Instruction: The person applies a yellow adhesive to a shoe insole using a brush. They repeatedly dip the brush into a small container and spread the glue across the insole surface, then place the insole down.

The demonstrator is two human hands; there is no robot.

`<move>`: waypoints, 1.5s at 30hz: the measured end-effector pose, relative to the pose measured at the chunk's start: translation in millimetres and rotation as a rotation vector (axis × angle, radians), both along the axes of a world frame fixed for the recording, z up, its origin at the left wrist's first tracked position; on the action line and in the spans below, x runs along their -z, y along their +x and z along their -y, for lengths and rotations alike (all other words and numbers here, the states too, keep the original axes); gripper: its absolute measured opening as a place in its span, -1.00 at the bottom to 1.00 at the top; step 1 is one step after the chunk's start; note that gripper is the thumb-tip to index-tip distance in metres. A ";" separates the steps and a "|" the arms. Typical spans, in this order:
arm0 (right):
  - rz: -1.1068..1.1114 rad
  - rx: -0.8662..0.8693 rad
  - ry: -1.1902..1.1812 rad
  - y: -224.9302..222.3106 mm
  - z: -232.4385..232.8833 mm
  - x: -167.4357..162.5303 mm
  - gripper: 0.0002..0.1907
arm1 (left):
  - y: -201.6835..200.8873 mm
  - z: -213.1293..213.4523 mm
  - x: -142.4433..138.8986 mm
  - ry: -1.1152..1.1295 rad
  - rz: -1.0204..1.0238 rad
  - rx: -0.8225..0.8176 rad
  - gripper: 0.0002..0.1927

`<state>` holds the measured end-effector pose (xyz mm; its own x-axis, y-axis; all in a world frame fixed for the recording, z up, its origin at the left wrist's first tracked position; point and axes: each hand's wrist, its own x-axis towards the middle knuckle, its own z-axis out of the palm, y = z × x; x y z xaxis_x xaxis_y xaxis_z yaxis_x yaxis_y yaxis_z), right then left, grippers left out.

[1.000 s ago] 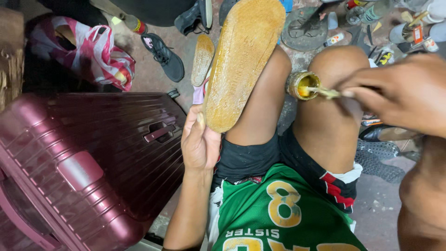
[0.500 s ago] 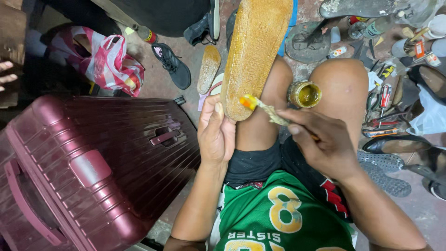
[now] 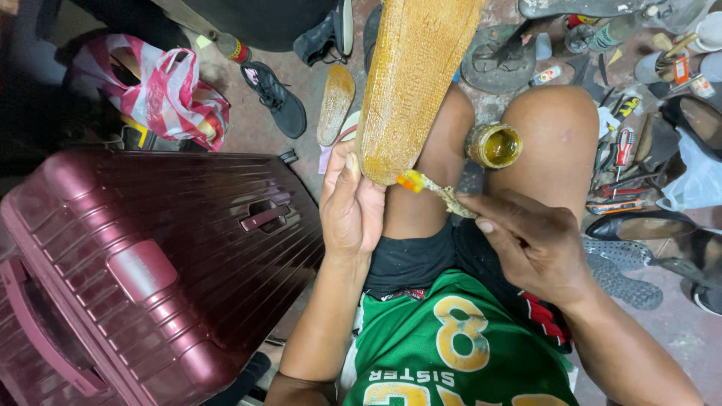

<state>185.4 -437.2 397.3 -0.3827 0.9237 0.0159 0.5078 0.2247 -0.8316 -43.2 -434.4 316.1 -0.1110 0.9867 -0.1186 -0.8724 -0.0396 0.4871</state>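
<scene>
My left hand [image 3: 350, 207] grips the near end of a long tan shoe sole [image 3: 412, 83] that rests along my left thigh, coated in yellow glue. My right hand [image 3: 530, 240] holds a small glue-caked brush [image 3: 436, 194], its yellow tip touching the near edge of the sole. An open glue can [image 3: 494, 145] with yellow glue sits between my knees.
A maroon hard suitcase [image 3: 150, 256] lies at the left. A red-and-white plastic bag [image 3: 169, 94], a black shoe [image 3: 277, 98] and another sole [image 3: 335, 101] lie beyond it. Tools, bottles and shoes [image 3: 639, 173] crowd the floor at the right.
My right hand took the brush from the glue can and brought it across to the near end of the sole. The left hand kept hold of the sole.
</scene>
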 end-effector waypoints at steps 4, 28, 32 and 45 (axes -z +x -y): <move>-0.066 -0.047 0.095 -9.1 -2.1 3.8 -0.68 | -0.1 2.5 0.5 -0.026 0.012 -0.017 -0.76; 0.125 -0.138 0.476 -18.3 -16.2 11.8 -0.52 | -0.1 18.6 10.3 -0.015 0.004 0.047 -0.77; 0.014 -0.171 0.320 -9.8 -15.9 8.7 -0.58 | -6.2 17.1 11.1 -0.049 0.018 0.054 -0.74; -0.028 0.103 -0.129 11.3 -0.7 1.9 -0.71 | -28.0 83.8 -12.6 -0.230 -0.042 0.046 -0.77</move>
